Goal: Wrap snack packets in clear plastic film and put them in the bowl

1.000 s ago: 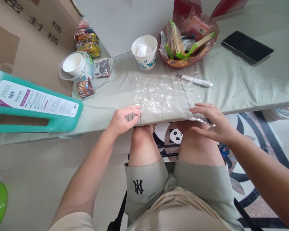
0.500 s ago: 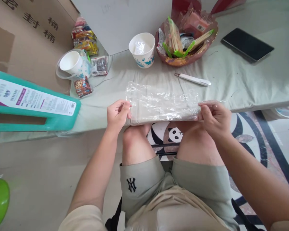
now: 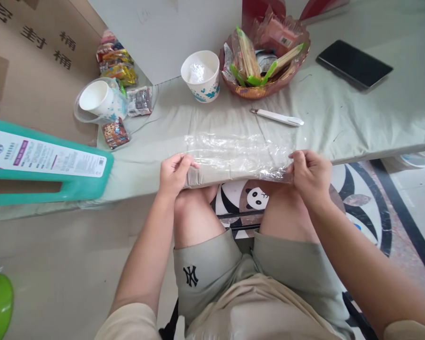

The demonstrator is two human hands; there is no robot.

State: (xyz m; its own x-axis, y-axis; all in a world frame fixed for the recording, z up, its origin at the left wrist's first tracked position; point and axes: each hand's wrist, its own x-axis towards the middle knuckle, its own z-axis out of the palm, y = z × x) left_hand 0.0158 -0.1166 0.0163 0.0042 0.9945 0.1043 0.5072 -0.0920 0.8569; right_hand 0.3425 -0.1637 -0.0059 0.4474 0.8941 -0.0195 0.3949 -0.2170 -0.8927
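Note:
A clear plastic film (image 3: 233,153) stretches between my two hands, just above the front edge of the cloth-covered surface (image 3: 156,165). My left hand (image 3: 175,174) pinches its left end between thumb and fingers. At the right end, my right hand (image 3: 310,174) is closed on it in the same way. Beyond the film lies a white-handled cutter (image 3: 278,117). Behind that stands a paper cup (image 3: 201,85) with crumpled clear plastic inside. Next to the cup is a reddish bowl (image 3: 258,92) holding several wrapped snacks.
A black phone (image 3: 354,63) lies at the right. On the left are a large green container (image 3: 99,182), a cardboard box (image 3: 38,85), another paper cup (image 3: 99,99) in a clear bowl, and several snack packets (image 3: 116,66). A panda-print item (image 3: 257,198) shows between my knees.
The film is lower and flatter, its far edge now nearer to me. My right hand has shifted slightly left and its fingers have curled in. The view has turned slightly.

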